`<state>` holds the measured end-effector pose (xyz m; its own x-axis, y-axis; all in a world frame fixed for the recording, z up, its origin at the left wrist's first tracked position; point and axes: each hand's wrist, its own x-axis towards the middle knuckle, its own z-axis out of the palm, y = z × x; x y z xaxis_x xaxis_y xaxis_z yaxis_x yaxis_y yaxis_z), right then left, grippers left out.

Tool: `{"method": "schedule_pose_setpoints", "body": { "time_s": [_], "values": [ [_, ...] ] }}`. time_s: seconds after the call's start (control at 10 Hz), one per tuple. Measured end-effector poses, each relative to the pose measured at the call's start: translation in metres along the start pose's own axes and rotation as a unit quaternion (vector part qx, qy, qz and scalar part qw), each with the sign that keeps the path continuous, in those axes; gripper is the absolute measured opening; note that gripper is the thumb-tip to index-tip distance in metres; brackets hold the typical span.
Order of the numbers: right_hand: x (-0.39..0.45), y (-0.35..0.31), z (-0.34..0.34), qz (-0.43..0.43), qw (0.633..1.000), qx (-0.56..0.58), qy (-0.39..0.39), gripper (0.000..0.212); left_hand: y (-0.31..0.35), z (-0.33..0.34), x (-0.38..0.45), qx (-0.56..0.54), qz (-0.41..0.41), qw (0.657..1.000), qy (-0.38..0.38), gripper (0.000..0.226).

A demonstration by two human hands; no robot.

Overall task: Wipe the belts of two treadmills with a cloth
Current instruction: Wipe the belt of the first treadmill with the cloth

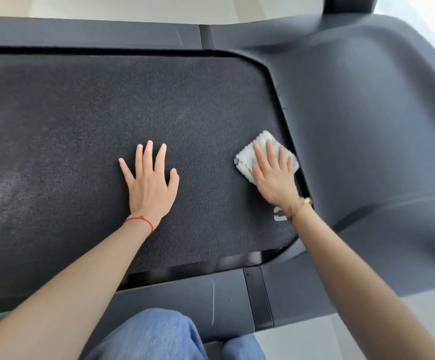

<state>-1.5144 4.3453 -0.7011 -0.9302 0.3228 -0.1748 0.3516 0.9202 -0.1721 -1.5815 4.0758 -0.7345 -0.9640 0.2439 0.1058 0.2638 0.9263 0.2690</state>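
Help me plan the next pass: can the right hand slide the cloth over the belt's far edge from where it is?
Probably yes. The right hand lies flat on the white cloth by the motor cover, and bare belt stretches to the far edge, with the left hand off to the side.

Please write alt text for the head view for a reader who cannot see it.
The right hand presses a white cloth flat on a dark treadmill belt near its end. The left hand rests open on the belt beside it, apart from the cloth.

Right hand [274,175] flat on the folded white cloth [247,162], pressing it to the textured black treadmill belt [81,126]; left hand [150,181] spread flat alongside.
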Motion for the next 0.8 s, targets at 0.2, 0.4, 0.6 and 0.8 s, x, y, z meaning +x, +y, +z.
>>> {"method": "schedule_pose_setpoints", "body": {
  "time_s": [0.2, 0.4, 0.6, 0.8],
  "values": [
    [0.037, -0.016, -0.003, -0.017, 0.999, 0.034, -0.027, 0.054, -0.002, 0.001, 0.000, 0.002, -0.004, 1.000, 0.009, 0.060],
    [-0.059, -0.009, 0.013, -0.161, 0.986, 0.025, -0.042, 0.054, -0.003, 0.002, 0.000, 0.008, -0.010, 1.000, 0.009, 0.060],
    [0.020, -0.001, -0.005, -0.087, 0.995, 0.034, -0.039, 0.053, -0.002, 0.001, -0.001, 0.011, -0.007, 1.000, 0.007, 0.060],
    [0.064, -0.054, 0.001, -0.036, 0.999, 0.027, -0.014, 0.056, -0.001, -0.004, -0.001, 0.004, -0.011, 1.000, 0.008, 0.058]
  ]
}}
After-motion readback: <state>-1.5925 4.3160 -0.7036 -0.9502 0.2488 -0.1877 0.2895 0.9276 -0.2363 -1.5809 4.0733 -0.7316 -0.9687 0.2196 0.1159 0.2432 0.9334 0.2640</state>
